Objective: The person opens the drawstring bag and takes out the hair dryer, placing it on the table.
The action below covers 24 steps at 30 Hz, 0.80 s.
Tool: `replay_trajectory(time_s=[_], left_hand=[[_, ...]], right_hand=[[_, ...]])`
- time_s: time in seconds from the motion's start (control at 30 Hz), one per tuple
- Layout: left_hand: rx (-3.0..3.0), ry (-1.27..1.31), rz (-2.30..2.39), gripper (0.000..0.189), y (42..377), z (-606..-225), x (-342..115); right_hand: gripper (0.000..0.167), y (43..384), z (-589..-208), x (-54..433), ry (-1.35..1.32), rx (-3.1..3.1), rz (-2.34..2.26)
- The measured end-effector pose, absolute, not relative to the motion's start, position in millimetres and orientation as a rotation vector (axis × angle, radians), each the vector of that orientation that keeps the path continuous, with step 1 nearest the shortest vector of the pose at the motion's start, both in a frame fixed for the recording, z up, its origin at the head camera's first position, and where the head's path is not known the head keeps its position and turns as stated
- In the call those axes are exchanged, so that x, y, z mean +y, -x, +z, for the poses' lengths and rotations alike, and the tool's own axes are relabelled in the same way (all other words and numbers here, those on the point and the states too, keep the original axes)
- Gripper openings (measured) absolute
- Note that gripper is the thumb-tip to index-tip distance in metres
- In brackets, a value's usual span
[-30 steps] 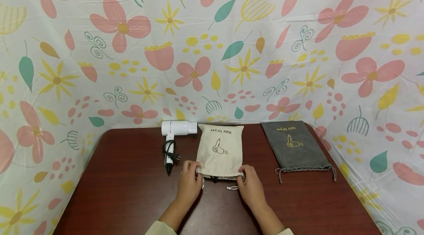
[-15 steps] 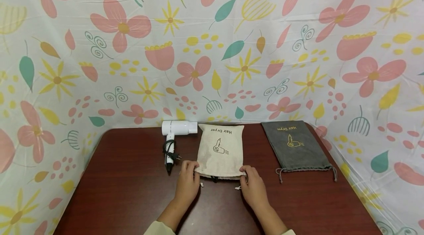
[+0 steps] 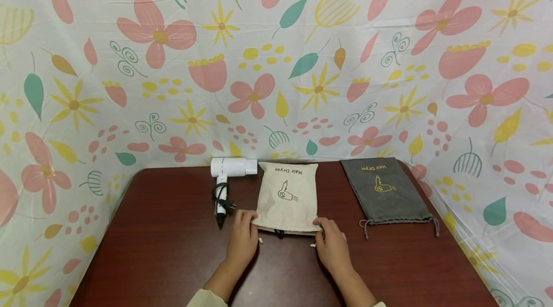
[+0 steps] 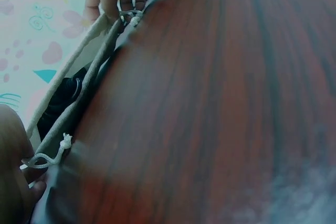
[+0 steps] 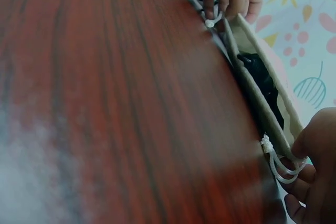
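A cream drawstring bag (image 3: 287,196), printed "Hair Dryer", lies flat with its mouth toward me. My left hand (image 3: 242,237) pinches the left corner of the mouth, and my right hand (image 3: 332,244) grips the right corner. In the left wrist view the mouth gapes, and a black object (image 4: 65,95) shows inside; the right wrist view shows the same dark object (image 5: 257,74), its kind unclear. White knotted cord ends (image 5: 266,144) hang by each hand. The rest of the bag's contents is hidden by the cloth.
A white hair dryer (image 3: 233,167) with its black cord wrapped round the handle lies left of the bag. A grey drawstring bag (image 3: 384,196) lies at the right. A flowered cloth (image 3: 276,57) hangs behind the dark red table (image 3: 173,254).
My hands have moved slightly apart, drawing the bag's mouth wider. Less of the white cord ends shows between them now. The hair dryer and the grey bag have stayed put.
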<state>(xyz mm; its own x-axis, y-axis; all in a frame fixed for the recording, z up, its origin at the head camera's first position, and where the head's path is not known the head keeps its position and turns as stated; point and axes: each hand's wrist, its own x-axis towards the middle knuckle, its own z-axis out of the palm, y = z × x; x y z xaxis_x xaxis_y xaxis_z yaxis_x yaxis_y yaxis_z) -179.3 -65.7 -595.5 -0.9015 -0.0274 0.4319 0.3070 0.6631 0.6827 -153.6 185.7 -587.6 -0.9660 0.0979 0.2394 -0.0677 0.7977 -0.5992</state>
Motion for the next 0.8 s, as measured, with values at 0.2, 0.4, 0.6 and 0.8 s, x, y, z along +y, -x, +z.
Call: replay_trajectory(time_s=[0.2,0.4,0.6,0.8], left_hand=[[-2.45,0.227,-1.112,0.027,180.1,-596.6,-67.0],[-2.471,0.216,-1.115,0.026,180.4,-597.3,-67.2],[-2.503,0.2,-1.115,0.025,179.3,-598.7,-67.4],[-2.5,0.198,-1.12,0.025,178.0,-600.3,-67.0]], right_hand=[[0.027,153.0,-588.2,188.3,0.03,-2.743,0.936],[0.027,153.1,-589.2,190.2,0.038,-2.741,0.963],[0.028,153.6,-589.3,189.9,0.054,-2.743,0.972],[0.027,152.7,-590.3,190.4,0.043,-2.73,0.953]])
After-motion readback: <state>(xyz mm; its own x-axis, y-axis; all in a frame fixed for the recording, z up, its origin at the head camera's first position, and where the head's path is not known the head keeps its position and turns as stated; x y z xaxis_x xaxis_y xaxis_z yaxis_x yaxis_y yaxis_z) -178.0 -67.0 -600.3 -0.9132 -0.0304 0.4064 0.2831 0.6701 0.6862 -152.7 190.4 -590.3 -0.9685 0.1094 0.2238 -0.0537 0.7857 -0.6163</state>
